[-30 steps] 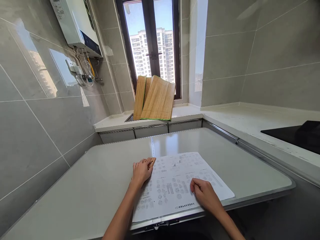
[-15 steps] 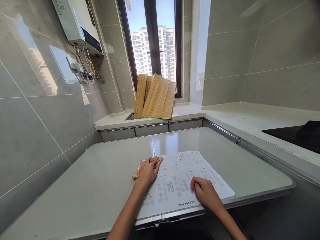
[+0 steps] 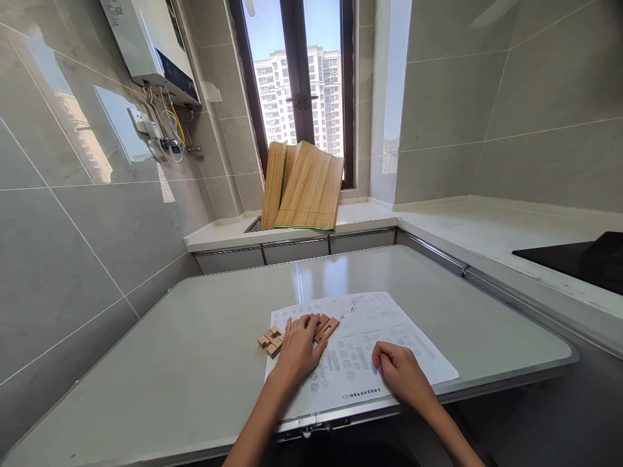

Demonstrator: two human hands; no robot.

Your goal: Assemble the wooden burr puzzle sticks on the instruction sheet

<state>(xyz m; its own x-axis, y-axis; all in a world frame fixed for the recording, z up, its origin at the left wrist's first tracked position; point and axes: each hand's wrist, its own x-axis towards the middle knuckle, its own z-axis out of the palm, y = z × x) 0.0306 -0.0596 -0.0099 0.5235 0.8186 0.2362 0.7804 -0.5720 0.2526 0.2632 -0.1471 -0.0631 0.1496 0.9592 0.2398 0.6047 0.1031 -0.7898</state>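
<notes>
Left hand (image 3: 299, 347) slid wooden pieces (image 3: 270, 340) right — fingers flat | right hand (image 3: 402, 373) curled on sheet (image 3: 389, 344) | grey table (image 3: 170, 363)

- I'm in a home kitchen: grey tiled walls (image 3: 73, 214), a pale countertop (image 3: 487, 230).
- A black cooktop (image 3: 579, 259) sits at my right.
- A wall-mounted water heater (image 3: 146, 45) hangs beside the window (image 3: 296, 78).

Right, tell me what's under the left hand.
Under the left hand lie notched wooden puzzle pieces, sticking out on both sides, atop the printed instruction sheet. The pieces' middle part and their count are hidden by the palm.
</notes>
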